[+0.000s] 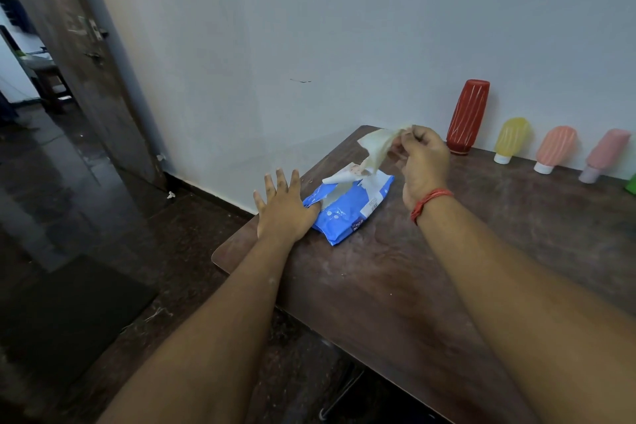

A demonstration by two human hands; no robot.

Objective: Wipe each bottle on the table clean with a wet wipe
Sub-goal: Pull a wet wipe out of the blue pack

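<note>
A blue pack of wet wipes [347, 206] lies on the brown table [447, 268], its flap peeled open. My left hand [285, 206] presses flat on the pack's left end, fingers spread. My right hand [423, 162] pinches a pale wet wipe [378, 144] that stretches up out of the pack's opening. Along the wall stand upside-down bottles: a tall red bottle [468, 115], a yellow bottle [511, 139], an orange-pink bottle [555, 148] and a pink bottle [604, 155]. A green thing [631, 184] is cut off at the right edge.
The table stands against a white wall [344, 45], its left corner near my left wrist. A dark floor and a dark mat [69, 313] lie to the left. An open brown door [89, 55] stands at the far left.
</note>
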